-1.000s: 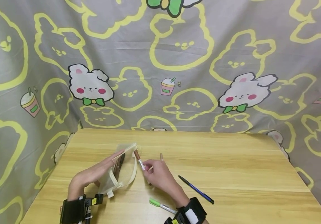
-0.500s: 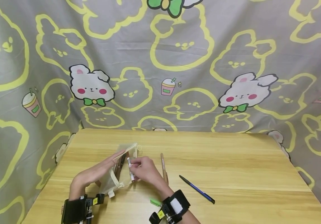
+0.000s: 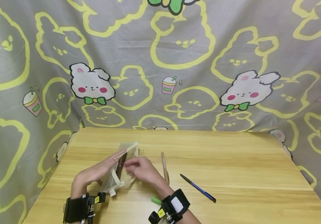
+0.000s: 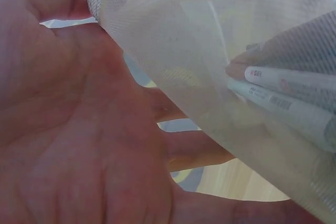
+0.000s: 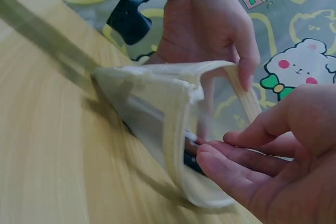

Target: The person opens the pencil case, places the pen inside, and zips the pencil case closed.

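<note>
A pale mesh zip pouch [image 3: 128, 180] stands tilted on the table, its mouth facing right. My left hand [image 3: 93, 173] holds it from the left, long fingers stretched along the upper rim; the left wrist view shows the palm [image 4: 79, 119] against the mesh. Dark brown pens [image 3: 120, 166] lie inside, and through the mesh two white-barrelled markers [image 4: 289, 98] show their labels. My right hand [image 3: 146, 171] is at the mouth, fingertips just within it. In the right wrist view its loosely bent fingers [image 5: 247, 156] sit near the ends of the pens.
On the wooden table [image 3: 238, 168], right of my right hand, lie a tan pen [image 3: 164, 169] and a blue-and-black pen [image 3: 198, 188]. A green-capped marker [image 3: 156, 200] is partly covered by my right wrist. A patterned curtain [image 3: 188, 102] hangs behind the table.
My right hand has moved left to the pouch carrying the brown-capped white marker, which has gone inside and left its fingers. The tan pen is uncovered. My left hand stays at the rim.
</note>
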A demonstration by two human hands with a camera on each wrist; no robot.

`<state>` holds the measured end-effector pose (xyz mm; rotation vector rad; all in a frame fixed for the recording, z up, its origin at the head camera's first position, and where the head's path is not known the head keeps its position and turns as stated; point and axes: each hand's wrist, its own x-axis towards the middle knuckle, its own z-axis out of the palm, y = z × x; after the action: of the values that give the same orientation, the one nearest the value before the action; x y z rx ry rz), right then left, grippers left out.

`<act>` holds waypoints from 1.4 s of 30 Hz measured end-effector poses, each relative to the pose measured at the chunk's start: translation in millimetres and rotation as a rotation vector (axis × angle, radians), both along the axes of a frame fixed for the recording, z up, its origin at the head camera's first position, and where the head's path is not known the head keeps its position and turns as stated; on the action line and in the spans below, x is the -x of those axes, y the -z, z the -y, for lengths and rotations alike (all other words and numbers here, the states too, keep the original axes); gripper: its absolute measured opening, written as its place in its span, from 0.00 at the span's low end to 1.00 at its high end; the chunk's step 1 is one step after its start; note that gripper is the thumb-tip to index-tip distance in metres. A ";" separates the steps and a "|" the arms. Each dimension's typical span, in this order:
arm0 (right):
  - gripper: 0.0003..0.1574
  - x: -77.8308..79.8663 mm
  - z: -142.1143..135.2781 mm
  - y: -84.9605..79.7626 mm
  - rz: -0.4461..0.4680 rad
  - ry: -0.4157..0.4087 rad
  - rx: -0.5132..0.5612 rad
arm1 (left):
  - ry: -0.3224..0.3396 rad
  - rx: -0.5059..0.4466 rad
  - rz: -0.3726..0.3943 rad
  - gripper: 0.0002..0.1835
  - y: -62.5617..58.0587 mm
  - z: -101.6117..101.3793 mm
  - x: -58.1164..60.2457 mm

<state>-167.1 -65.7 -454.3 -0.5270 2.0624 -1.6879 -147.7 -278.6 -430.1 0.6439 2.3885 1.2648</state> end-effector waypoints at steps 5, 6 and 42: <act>0.17 2.9 -24.0 -7.3 -0.069 0.033 0.014 | 0.017 -0.004 -0.029 0.27 1.3 0.5 1.1; 0.17 3.4 -30.2 -9.5 -0.087 0.038 0.015 | 0.018 -0.005 -0.033 0.27 1.7 0.7 1.4; 0.17 -10.4 -210.2 -39.3 -0.237 -0.035 -0.556 | 0.049 -0.010 -0.052 0.26 0.5 -1.1 1.1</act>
<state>-156.7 144.5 -415.0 -0.5863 2.5360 -0.9929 -148.8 -277.5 -430.6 0.7423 2.3946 1.2552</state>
